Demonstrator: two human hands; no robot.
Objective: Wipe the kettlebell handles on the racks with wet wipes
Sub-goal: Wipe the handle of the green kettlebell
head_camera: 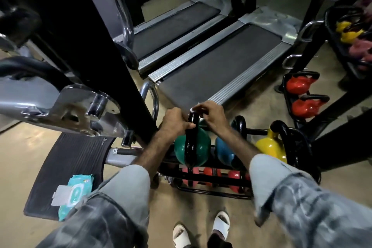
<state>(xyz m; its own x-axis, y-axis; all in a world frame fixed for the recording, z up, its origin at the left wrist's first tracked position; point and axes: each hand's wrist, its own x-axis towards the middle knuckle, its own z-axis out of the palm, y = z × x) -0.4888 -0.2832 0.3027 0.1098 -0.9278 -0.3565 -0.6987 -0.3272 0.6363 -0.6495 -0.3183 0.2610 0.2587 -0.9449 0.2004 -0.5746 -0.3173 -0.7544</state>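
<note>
Treadmills (219, 60): two, side by side on the floor beyond the rack.
Machine (66, 104): grey and chrome frame with a black upright, filling the left.
Mat (70, 165): dark ribbed mat on the floor at lower left.
Rack (211, 180): low black rack straight ahead; green, blue and yellow kettlebells in a row on top, red weights on the tier below.
Far rack (289, 98): at right, two red kettlebells.
Green kettlebell (192, 150): leftmost on the rack's top tier, black handle upright between both hands.
Pack (75, 195): teal wet-wipe pack on the mat, flap lifted.
Left hand (174, 122): curled round the left side of the handle (193, 121), thumb across it.
Right hand (211, 112): fingers bent over the handle's top, pinching the wipe against it.
Wipe (191, 109): small white bit showing at the fingertips on the handle's top.
</note>
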